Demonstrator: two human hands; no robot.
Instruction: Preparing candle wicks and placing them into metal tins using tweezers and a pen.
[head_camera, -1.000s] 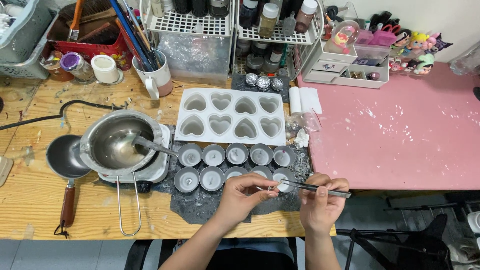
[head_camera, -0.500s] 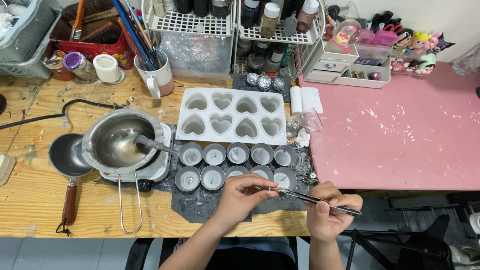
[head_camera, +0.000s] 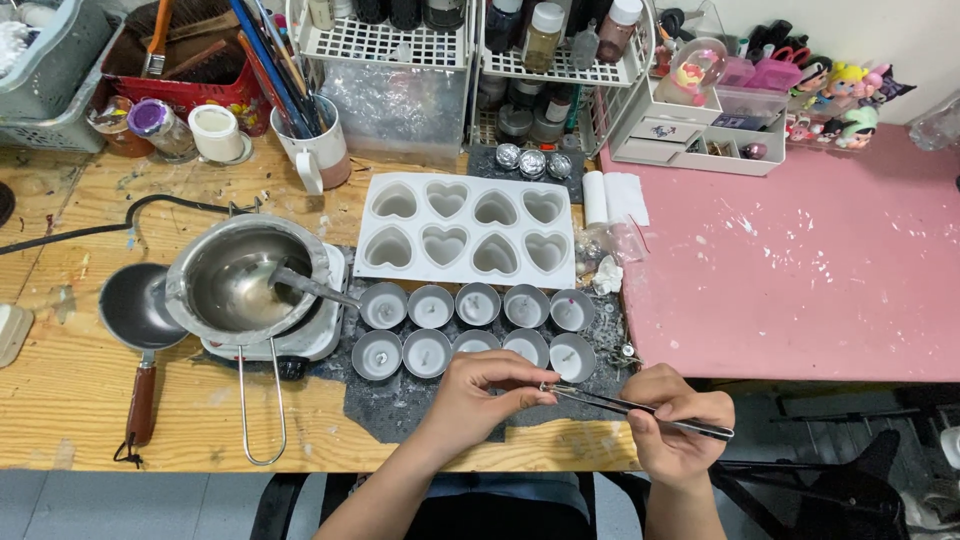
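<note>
At the near edge of the table (head_camera: 60, 420), the right hand (head_camera: 680, 430) has its fingers (head_camera: 655, 412) closed around the back end of a pair of long metal tweezers (head_camera: 630, 408), which lie nearly level and point left. The tweezer tips meet the left hand (head_camera: 480, 395), whose fingers (head_camera: 530, 385) are pinched together on something too small to make out, possibly a wick.

By the look of them the tweezers are light, stiff and smooth, so they probably sit best held toward the rear, where a light squeeze closes the tips. Whatever is at the tips would be tiny and nearly weightless, easy to drop or bend, and wants only a gentle pinch.

Just beyond both hands, two rows of small round metal cups (head_camera: 478, 330) stand on a dark mat (head_camera: 400, 400). Behind them lies a white heart-shaped mould tray (head_camera: 470, 232). Left of the cups a steel melting pot (head_camera: 245, 280) sits on a small hotplate (head_camera: 310, 340), beside a little dark pan (head_camera: 135, 310). A pink surface (head_camera: 820, 270) adjoins on the right.
</note>
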